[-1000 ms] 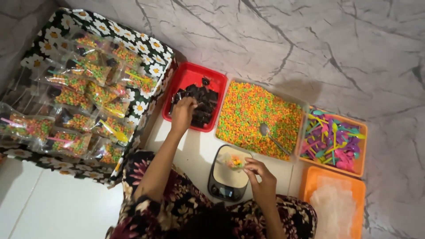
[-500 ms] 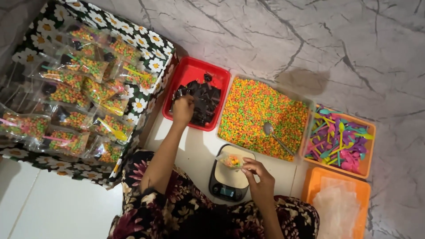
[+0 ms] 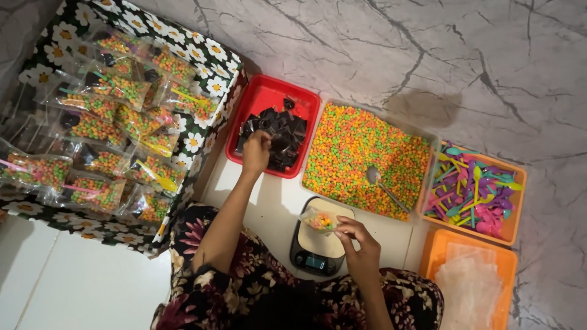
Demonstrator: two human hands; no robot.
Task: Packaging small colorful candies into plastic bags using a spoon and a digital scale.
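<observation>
Seen from above, seated on pale marble floor [image 3: 489, 67]; left hand [image 3: 257, 151] stretched out to 12 o'clock into the red tray [image 3: 257, 98], fingers curled down among the small black packets [image 3: 282, 131], closed on one or merely touching, cannot tell. Right hand [image 3: 361, 241] drawn in close, at 3 o'clock of the kitchen scale [image 3: 320, 244], thumb and fingertips pinched shut on the edge of a small clear bag [image 3: 319, 220] of coloured beads, resting on the scale's platform. At 12 o'clock of the scale, just beyond it, a clear tub [image 3: 428, 137] heaped with orange, green and yellow beads, a metal scoop [image 3: 379, 182] lying in them; touching the red tray at its 9 o'clock side. At 3 o'clock of the tub, an orange tray [image 3: 516, 195] of plastic spoons [image 3: 474, 195] in pink, purple, green and yellow; at 6 o'clock of that, a second orange tray [image 3: 504, 263] holding clear empty bags [image 3: 468, 287]. At 9 o'clock of the red tray, a flower-printed box [image 3: 211, 52] full of filled packets [image 3: 104, 140], each showing beads, a black sachet and a spoon. Dark floral garment [image 3: 202, 269] across the lap, at 6 o'clock.
</observation>
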